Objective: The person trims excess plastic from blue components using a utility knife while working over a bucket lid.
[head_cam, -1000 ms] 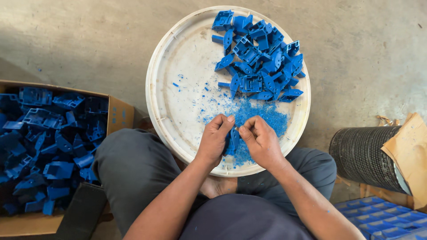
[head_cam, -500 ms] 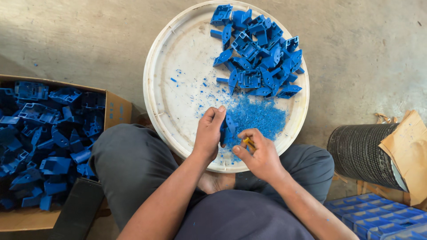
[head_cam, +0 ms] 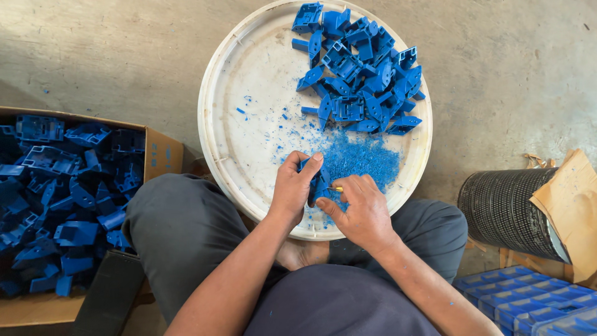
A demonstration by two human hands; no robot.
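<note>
My left hand [head_cam: 293,185] grips a small blue plastic part [head_cam: 318,180] over the near rim of a round white tray [head_cam: 242,137]. Against that part my right hand [head_cam: 359,210] holds a small tool with a yellow tip [head_cam: 336,188]. A heap of blue shavings [head_cam: 360,158] lies on the tray just beyond my hands. Farther back on the tray sits a pile of several blue plastic parts [head_cam: 357,74].
A cardboard box [head_cam: 158,149] full of blue plastic parts [head_cam: 56,199] stands at my left. At the right are a dark ribbed cylinder [head_cam: 510,208], a piece of brown cardboard [head_cam: 569,205] and blue crates [head_cam: 528,302]. The floor is bare concrete [head_cam: 99,56].
My hands stay over the tray's near rim. The right hand drew back from the part and has closed in on it again with the tool.
</note>
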